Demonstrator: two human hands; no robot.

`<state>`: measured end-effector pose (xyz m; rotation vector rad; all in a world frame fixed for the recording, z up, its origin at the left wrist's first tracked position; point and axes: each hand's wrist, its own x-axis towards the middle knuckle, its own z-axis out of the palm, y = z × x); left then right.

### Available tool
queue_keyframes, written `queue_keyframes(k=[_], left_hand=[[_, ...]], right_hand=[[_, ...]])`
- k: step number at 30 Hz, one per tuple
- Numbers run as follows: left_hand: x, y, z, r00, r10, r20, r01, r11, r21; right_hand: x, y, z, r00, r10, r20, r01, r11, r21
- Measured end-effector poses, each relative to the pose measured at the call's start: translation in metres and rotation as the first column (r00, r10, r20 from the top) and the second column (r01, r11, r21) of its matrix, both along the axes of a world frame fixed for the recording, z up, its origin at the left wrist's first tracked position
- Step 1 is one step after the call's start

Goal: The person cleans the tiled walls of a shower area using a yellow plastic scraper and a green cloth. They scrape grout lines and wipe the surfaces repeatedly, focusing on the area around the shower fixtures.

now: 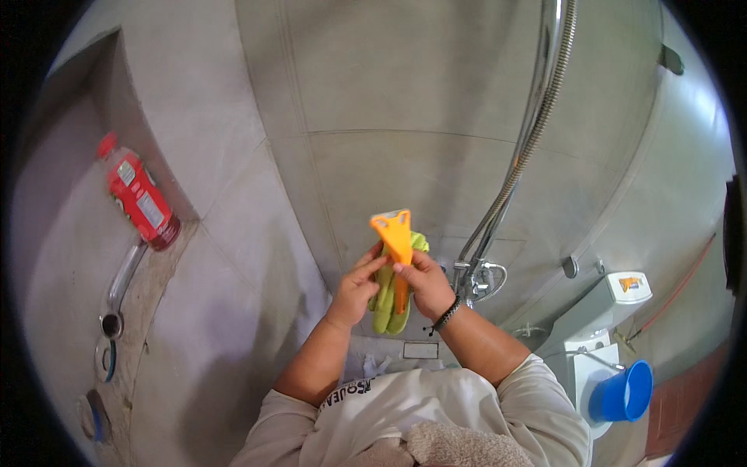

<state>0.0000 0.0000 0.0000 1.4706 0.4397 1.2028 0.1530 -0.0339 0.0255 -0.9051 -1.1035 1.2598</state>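
Observation:
In front of my chest, both hands are close together around a yellow-orange plastic scraper and a folded yellow-green cloth. My right hand, with a dark bracelet at the wrist, is closed with its thumb on the scraper's handle. The scraper's wide head points up and away from me. My left hand grips the cloth from the left side, its fingers reaching near the handle. The cloth lies behind and below the scraper, and its lower folds hang between my hands.
A chrome shower hose runs down the tiled wall to a mixer tap. At the right are a white toilet and a blue bucket. A red-labelled bottle and a chrome shower handle occupy the left ledge.

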Motion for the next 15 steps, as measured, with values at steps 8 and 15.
queue_keyframes(k=[8, 15], left_hand=[[0.032, -0.025, 0.011, 0.844, 0.518, -0.139, -0.503, 0.855, 0.128], [0.021, -0.007, 0.048, 0.803, 0.593, -0.055, -0.596, 0.796, -0.105]], right_hand=[[-0.018, -0.011, 0.008, 0.63, -0.496, 0.598, 0.147, 0.832, 0.535], [0.043, -0.039, 0.038, 0.662, -0.537, 0.523, 0.146, 0.777, 0.612]])
